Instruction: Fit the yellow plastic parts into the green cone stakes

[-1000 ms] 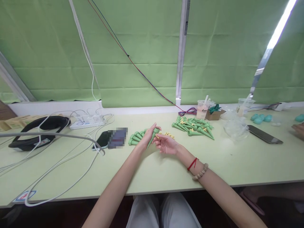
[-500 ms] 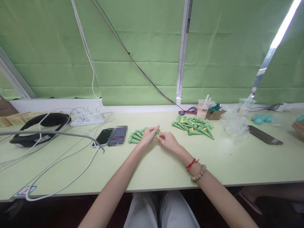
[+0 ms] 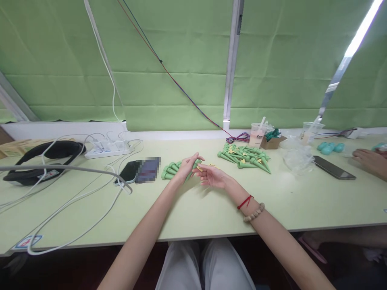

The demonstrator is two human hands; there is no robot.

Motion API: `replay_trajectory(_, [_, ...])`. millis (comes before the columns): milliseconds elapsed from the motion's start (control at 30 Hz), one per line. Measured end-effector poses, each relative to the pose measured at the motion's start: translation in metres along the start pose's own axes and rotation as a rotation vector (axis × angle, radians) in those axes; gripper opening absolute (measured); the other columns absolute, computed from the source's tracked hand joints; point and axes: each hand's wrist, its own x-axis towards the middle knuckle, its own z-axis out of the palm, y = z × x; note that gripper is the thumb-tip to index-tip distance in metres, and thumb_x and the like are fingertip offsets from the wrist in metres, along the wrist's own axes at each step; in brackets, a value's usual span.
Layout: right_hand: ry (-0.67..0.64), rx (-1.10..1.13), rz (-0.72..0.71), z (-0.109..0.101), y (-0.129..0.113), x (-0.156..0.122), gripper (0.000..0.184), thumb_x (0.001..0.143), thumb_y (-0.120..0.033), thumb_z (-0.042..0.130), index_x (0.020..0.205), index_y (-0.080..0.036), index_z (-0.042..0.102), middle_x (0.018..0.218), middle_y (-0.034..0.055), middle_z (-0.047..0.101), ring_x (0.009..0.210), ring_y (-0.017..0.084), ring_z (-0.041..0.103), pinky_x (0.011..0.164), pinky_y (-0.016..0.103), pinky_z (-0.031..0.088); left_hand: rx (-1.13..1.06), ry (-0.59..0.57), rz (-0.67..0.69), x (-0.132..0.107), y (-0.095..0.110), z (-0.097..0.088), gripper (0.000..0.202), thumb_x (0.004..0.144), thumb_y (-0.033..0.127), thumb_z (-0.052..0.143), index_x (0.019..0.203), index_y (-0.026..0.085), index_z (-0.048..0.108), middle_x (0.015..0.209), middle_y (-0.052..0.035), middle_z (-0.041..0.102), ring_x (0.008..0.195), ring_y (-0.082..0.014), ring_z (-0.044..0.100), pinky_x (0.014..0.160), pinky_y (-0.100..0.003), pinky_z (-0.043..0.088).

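In the middle of the table, my left hand (image 3: 188, 167) is closed around a green plastic spike (image 3: 197, 162), whose body is partly hidden by the fingers. My right hand (image 3: 213, 176) is just beside it, thumb and forefinger pinching a small yellow plastic piece (image 3: 199, 167) against or very near the spike; which of the two I cannot tell. More yellow pieces (image 3: 214, 165) show behind the right hand. Left of my left hand lies a row of green spikes (image 3: 169, 170), wide ends toward the left.
A heap of green spikes (image 3: 244, 155) with yellow pieces lies to the right. Behind it stand a drink cup (image 3: 256, 135) and a small cardboard box (image 3: 272, 143). Phones (image 3: 128, 172), a black headband (image 3: 45, 161) and white cables (image 3: 81, 201) occupy the left. Another person's hand (image 3: 370, 159) is far right.
My right hand has turned, its lower fingers now loosened and spread, while the pinched yellow piece shows more plainly at the spike. The view has shifted slightly.
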Motion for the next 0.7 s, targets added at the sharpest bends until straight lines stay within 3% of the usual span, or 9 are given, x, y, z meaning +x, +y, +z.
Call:
replay_trajectory(100, [0.120, -0.230, -0.129, -0.002, 0.007, 0.004, 0.014, 0.079, -0.026, 0.059, 0.081, -0.014, 0.066, 0.078, 0.0027, 0.066, 0.055, 0.006, 0.057, 0.056, 0.020, 0.052, 0.046, 0.021, 0.021, 0.002, -0.002, 0.002, 0.048, 0.073, 0.059, 0.049, 0.076, 0.014, 0.063, 0.038, 0.0048, 0.035, 0.034, -0.0060, 0.035, 0.036, -0.018, 0.026])
replay_trajectory(200, [0.334, -0.556, -0.354, -0.002, 0.016, 0.011, 0.014, 0.074, -0.025, 0.063, 0.067, -0.014, 0.065, 0.067, 0.0028, 0.063, 0.052, 0.008, 0.056, 0.049, 0.018, 0.048, 0.099, 0.075, -0.022, 0.004, -0.007, 0.004, 0.048, 0.073, 0.059, 0.049, 0.072, 0.013, 0.062, 0.039, 0.0026, 0.041, 0.033, -0.0074, 0.035, 0.035, -0.020, 0.025])
replay_trajectory(300, [0.443, -0.620, -0.455, 0.000, 0.020, 0.015, 0.013, 0.073, -0.026, 0.064, 0.067, -0.015, 0.063, 0.065, 0.0026, 0.063, 0.048, 0.008, 0.054, 0.046, 0.018, 0.047, 0.100, 0.113, -0.050, 0.005, -0.007, 0.005, 0.050, 0.075, 0.059, 0.045, 0.074, 0.012, 0.063, 0.038, 0.0020, 0.040, 0.032, -0.0081, 0.035, 0.035, -0.021, 0.025])
replay_trajectory(400, [0.353, -0.365, -0.263, 0.003, 0.015, 0.013, 0.024, 0.074, -0.038, 0.063, 0.082, -0.015, 0.062, 0.077, 0.0048, 0.066, 0.049, 0.010, 0.057, 0.048, 0.023, 0.051, 0.058, 0.140, -0.017, 0.003, -0.003, 0.002, 0.053, 0.077, 0.060, 0.040, 0.081, 0.014, 0.063, 0.035, 0.0038, 0.035, 0.032, -0.0083, 0.032, 0.037, -0.021, 0.027])
replay_trajectory(500, [0.166, -0.102, -0.084, 0.004, 0.008, 0.006, 0.037, 0.079, -0.050, 0.053, 0.085, -0.014, 0.061, 0.075, 0.0051, 0.066, 0.053, 0.012, 0.059, 0.053, 0.028, 0.054, 0.025, 0.137, -0.007, 0.001, 0.001, 0.000, 0.054, 0.079, 0.060, 0.036, 0.085, 0.015, 0.063, 0.034, 0.0049, 0.033, 0.031, -0.0084, 0.031, 0.038, -0.021, 0.030])
replay_trajectory(600, [0.047, 0.057, 0.000, 0.002, 0.004, 0.002, 0.035, 0.086, -0.043, 0.046, 0.081, -0.012, 0.062, 0.070, 0.0039, 0.065, 0.053, 0.011, 0.059, 0.056, 0.027, 0.054, 0.003, 0.097, -0.019, 0.001, 0.001, 0.000, 0.053, 0.078, 0.061, 0.037, 0.085, 0.015, 0.063, 0.036, 0.0051, 0.033, 0.031, -0.0076, 0.031, 0.035, -0.020, 0.026])
replay_trajectory(700, [0.006, 0.085, -0.006, -0.001, 0.004, 0.002, 0.025, 0.086, -0.031, 0.048, 0.087, -0.012, 0.064, 0.079, 0.0040, 0.067, 0.055, 0.008, 0.059, 0.057, 0.023, 0.054, -0.018, 0.077, -0.020, 0.000, 0.000, 0.001, 0.052, 0.075, 0.061, 0.042, 0.085, 0.015, 0.063, 0.040, 0.0047, 0.036, 0.032, -0.0066, 0.032, 0.034, -0.019, 0.024])
